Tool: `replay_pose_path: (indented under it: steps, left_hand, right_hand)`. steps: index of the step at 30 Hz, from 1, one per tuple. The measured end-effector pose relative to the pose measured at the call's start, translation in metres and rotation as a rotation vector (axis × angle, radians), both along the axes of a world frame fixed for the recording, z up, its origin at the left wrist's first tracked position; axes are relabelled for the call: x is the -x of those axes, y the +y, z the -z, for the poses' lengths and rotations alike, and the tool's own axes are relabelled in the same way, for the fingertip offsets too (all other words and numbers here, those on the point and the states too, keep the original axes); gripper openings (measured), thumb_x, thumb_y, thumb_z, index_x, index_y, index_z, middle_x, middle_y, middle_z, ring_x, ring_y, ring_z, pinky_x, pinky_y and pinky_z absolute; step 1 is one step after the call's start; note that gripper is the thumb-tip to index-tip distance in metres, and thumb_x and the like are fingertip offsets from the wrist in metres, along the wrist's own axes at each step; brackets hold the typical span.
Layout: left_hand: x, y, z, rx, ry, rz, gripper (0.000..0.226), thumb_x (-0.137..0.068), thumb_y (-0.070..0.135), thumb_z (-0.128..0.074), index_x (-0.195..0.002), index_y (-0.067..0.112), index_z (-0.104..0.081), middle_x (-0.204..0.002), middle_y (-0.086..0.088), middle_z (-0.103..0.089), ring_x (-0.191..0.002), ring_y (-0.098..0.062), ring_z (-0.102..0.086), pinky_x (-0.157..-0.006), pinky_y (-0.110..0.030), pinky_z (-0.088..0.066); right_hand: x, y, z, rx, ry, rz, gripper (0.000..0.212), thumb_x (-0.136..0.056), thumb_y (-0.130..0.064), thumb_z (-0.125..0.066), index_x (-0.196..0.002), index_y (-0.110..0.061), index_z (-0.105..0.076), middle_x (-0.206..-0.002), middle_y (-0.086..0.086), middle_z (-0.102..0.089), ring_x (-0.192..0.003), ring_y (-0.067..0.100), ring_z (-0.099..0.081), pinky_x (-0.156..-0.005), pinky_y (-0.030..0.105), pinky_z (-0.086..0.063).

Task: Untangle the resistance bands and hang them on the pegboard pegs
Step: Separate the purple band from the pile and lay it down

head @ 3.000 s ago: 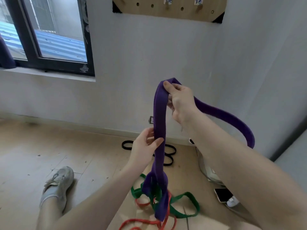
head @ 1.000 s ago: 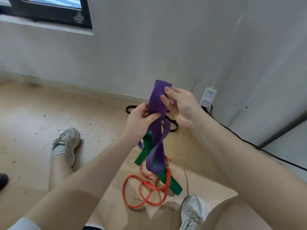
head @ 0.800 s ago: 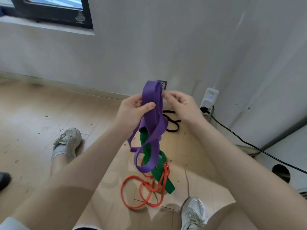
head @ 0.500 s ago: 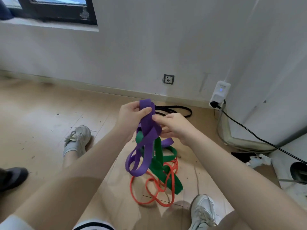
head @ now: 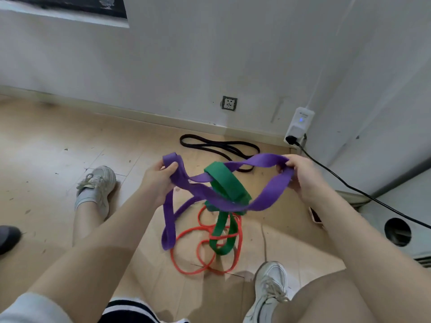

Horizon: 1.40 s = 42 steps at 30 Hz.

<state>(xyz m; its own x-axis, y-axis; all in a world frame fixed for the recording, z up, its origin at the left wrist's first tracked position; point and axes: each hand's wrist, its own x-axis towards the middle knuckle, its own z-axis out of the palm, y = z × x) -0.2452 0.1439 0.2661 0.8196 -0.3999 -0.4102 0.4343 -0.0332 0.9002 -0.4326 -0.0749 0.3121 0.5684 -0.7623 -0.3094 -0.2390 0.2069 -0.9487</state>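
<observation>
A wide purple band [head: 268, 197] stretches between my hands above the floor. My left hand [head: 158, 180] grips one folded end, and my right hand [head: 303, 176] grips the other end. A green band [head: 229, 185] is looped around the purple band's middle and hangs down. Below it a thin red band [head: 205, 252] lies coiled on the floor, threaded through the green loop. A black band [head: 219, 148] lies loose on the floor near the wall. The pegboard is out of view.
My two legs and white sneakers [head: 98, 183] flank the bands on the wooden floor. A wall socket [head: 229, 103], a white plug-in adapter [head: 299, 124] with a black cable [head: 349, 185], and a phone [head: 316, 215] sit at the right. A dark shoe [head: 8, 237] shows at left.
My hands have pulled apart, spreading the purple band wide; the green band now hangs from its middle. The view has tilted down, away from the pegboard.
</observation>
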Motion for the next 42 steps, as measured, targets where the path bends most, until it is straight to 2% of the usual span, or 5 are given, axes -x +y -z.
replay_pose_path:
  steps: [7,11,17,33,42]
  left_hand:
    - [0.040,-0.025,-0.026,0.053,-0.158,0.238,0.016,-0.094,0.009,-0.049,-0.101,0.019,-0.059,-0.089,-0.004,-0.065,-0.087,-0.020,-0.062,-0.087,-0.038,-0.051]
    - [0.034,-0.014,-0.043,0.115,-0.226,0.288,0.018,-0.093,0.010,-0.050,-0.107,0.017,-0.060,-0.088,-0.002,-0.067,-0.083,-0.017,-0.063,-0.080,-0.032,-0.053]
    - [0.041,-0.012,-0.054,0.129,-0.257,0.366,0.021,-0.093,0.007,-0.049,-0.107,0.019,-0.061,-0.094,-0.004,-0.066,-0.090,-0.019,-0.060,-0.086,-0.036,-0.050]
    - [0.035,-0.002,-0.017,0.125,-0.098,0.293,0.030,-0.093,0.006,-0.048,-0.123,0.006,-0.054,-0.093,-0.007,-0.062,-0.082,-0.015,-0.060,-0.074,-0.029,-0.051]
    - [0.031,0.012,-0.005,0.001,-0.232,0.289,0.021,-0.094,0.007,-0.050,-0.109,0.017,-0.061,-0.091,-0.003,-0.068,-0.084,-0.018,-0.062,-0.076,-0.032,-0.051]
  right_hand:
    - [0.005,0.020,0.034,-0.273,0.322,-0.153,0.021,-0.092,-0.006,-0.035,-0.095,0.002,-0.054,-0.089,0.020,-0.068,-0.064,0.022,-0.060,-0.054,0.028,-0.052]
    - [0.009,0.017,0.071,0.198,0.757,-0.225,0.027,-0.090,-0.008,-0.043,-0.112,0.001,-0.056,-0.106,0.020,-0.060,-0.087,0.029,-0.059,-0.077,0.034,-0.048]
    - [-0.018,0.077,0.075,0.305,0.250,-0.755,0.049,-0.089,-0.033,-0.059,-0.133,-0.020,-0.043,-0.122,-0.001,-0.055,-0.112,0.016,-0.053,-0.098,0.033,-0.046]
    - [-0.042,0.056,0.091,0.560,0.588,-0.897,0.051,-0.077,-0.038,-0.071,-0.118,-0.016,-0.051,-0.108,-0.005,-0.052,-0.098,0.014,-0.053,-0.079,0.026,-0.047]
    - [-0.020,0.014,0.044,-0.314,-0.131,-0.168,0.014,-0.093,-0.010,-0.051,-0.102,-0.005,-0.061,-0.089,0.007,-0.065,-0.077,0.016,-0.061,-0.065,0.024,-0.054]
